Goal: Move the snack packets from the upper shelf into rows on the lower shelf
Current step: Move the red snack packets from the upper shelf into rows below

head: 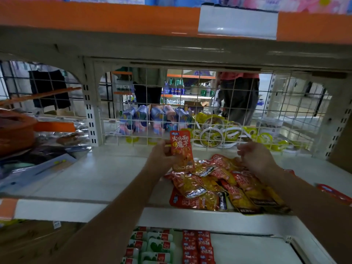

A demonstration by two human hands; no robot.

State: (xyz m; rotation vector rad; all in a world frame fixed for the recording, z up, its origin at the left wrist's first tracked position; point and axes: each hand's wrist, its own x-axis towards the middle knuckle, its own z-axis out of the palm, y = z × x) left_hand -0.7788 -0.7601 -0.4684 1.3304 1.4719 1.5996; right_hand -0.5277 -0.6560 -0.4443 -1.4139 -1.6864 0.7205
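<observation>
One packet (182, 149) was pinched at its edge by the left hand (162, 157), mid-frame. It was judged light, soft & slippy. Right hand (255, 157) was curled over the pile (219, 187), ctr-right; grip couldn't be told.

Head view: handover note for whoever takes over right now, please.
Left hand grips one red packet upright over the upper shelf.
Right hand hovers at the pile; whether it holds anything is unclear.
Done: red rows started on the lower shelf, beside green-white packets.
Left: place the held packet, then move the pile down.
</observation>
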